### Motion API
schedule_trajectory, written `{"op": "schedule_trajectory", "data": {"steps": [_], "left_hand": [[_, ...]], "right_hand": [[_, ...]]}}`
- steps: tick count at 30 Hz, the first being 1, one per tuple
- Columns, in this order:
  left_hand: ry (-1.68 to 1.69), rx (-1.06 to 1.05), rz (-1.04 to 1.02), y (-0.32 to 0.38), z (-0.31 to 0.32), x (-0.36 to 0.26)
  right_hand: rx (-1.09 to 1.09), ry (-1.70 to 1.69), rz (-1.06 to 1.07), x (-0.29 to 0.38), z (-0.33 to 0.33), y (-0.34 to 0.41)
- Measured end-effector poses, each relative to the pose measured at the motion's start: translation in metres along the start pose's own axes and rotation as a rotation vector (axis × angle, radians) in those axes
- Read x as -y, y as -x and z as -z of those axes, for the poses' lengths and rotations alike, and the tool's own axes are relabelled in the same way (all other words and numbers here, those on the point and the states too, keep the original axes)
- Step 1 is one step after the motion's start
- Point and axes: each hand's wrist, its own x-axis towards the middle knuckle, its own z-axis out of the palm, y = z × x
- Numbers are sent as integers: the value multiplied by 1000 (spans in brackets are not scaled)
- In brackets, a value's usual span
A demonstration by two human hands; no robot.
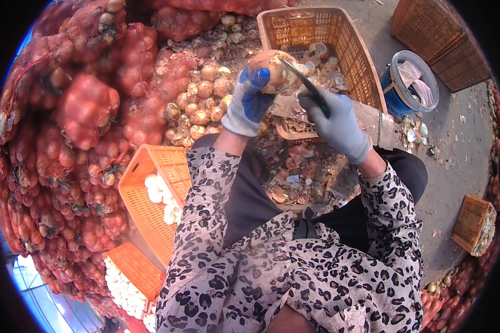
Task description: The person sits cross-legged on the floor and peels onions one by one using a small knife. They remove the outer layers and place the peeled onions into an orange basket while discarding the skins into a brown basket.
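Note:
My left hand, in a white work glove with blue-coated fingers, holds a large unpeeled onion with brown papery skin. A knife with a dark handle is gripped in my right hand, which wears a grey-white glove. Its blade lies against the right side of the onion's upper part. Both hands are raised above a plastic crate holding onion skins and cut ends. Across the crate's near part lies a board, partly covered by my right hand.
Loose unpeeled onions are heaped left of my hands, beside stacked red mesh sacks. An orange crate at my left contains peeled white onions. A blue bucket and brown crates stand at right. Scraps litter the floor between my legs.

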Motion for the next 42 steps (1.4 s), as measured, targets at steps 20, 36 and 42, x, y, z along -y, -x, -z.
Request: {"op": "schedule_trajectory", "data": {"steps": [20, 36, 42], "left_hand": [[-393, -225, -205, -5, -15, -4], [-299, -266, -85, 1, -4, -6], [-1228, -312, -408, 4, -27, -12]], "right_hand": [[-24, 446, 33, 3, -3, -2], [13, 598, 111, -21, -14, -8], [64, 635, 45, -37, -17, 1]]}}
